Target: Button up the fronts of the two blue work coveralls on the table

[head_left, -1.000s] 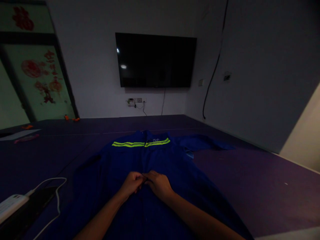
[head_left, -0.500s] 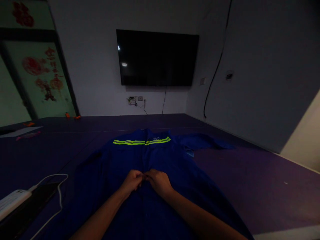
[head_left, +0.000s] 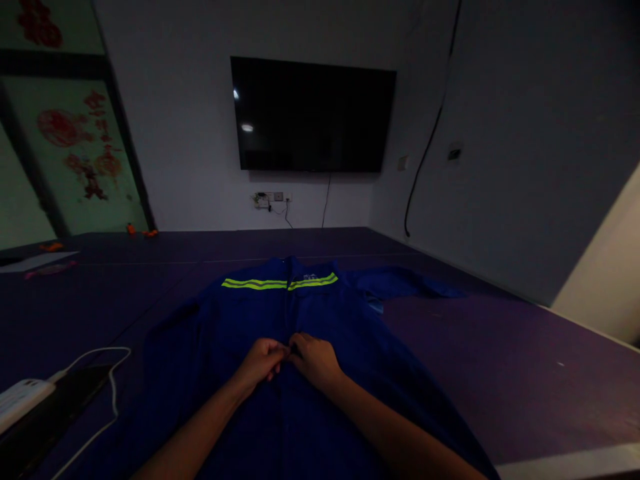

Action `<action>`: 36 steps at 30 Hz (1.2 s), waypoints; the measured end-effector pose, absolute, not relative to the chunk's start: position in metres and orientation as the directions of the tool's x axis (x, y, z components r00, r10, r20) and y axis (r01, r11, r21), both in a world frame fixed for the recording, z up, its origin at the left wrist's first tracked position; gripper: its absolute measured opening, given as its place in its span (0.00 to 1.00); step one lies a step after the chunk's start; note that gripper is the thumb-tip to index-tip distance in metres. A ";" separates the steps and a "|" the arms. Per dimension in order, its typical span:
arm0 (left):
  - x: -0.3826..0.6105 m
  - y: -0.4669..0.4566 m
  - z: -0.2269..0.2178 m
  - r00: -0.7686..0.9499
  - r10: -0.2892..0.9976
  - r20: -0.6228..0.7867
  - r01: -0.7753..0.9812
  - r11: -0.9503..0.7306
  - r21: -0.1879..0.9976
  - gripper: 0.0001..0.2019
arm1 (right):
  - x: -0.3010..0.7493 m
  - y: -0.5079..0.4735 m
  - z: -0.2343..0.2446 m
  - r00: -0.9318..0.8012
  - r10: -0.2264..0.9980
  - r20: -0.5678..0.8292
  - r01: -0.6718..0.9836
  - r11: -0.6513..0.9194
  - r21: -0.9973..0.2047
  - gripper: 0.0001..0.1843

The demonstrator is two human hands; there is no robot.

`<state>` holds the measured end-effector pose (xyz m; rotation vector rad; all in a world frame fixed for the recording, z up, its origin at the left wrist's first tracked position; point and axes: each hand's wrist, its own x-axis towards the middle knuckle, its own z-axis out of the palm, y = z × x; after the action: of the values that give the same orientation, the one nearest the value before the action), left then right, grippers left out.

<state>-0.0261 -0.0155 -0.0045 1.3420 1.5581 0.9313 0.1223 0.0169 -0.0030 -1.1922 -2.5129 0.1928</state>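
A blue work jacket (head_left: 330, 320) with yellow-green reflective stripes across the chest lies spread out, its collar at the far end and one sleeve stretched to the right. Both hands meet over its front, midway down the centre line. My left hand (head_left: 263, 362) is closed, thumb and fingers pinching the jacket's front edge. Right beside it, my right hand (head_left: 314, 359) is closed too, its fingers curled on the same edge. The fingertips nearly touch; whatever small part of the front lies between them is too dark to make out.
The jacket lies on a purple floor surface (head_left: 500, 373). At the left, a white power strip (head_left: 23, 400) with a white cable rests by a dark flat object (head_left: 65, 413). Small orange things (head_left: 150, 234) lie near the door. A television (head_left: 313, 117) hangs on the far wall.
The fingers of my right hand have shifted slightly, with a dark gap now showing by the thumb. Both hands stay at the jacket's centre front. The view has shifted a little.
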 end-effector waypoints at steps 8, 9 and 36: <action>-0.029 -0.024 0.011 -0.030 0.983 -0.183 0.512 0.172 0.842 0.24 | 0.131 0.013 0.007 -0.525 0.804 0.278 0.733 0.594 -0.331 0.13; -0.028 -0.028 0.014 0.029 0.970 -0.240 0.542 0.187 0.819 0.25 | 0.132 0.011 0.009 -0.520 0.802 0.293 0.723 0.596 -0.350 0.12; -0.023 -0.043 0.023 0.490 0.616 -0.616 0.580 0.297 0.758 0.14 | 0.165 -0.052 -0.014 -0.895 0.119 0.429 0.190 0.974 0.126 0.13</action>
<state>-0.0233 -0.0426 0.0226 1.3586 1.1570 0.0333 0.1651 -0.0520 -0.0139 -0.2212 -2.6905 -0.2289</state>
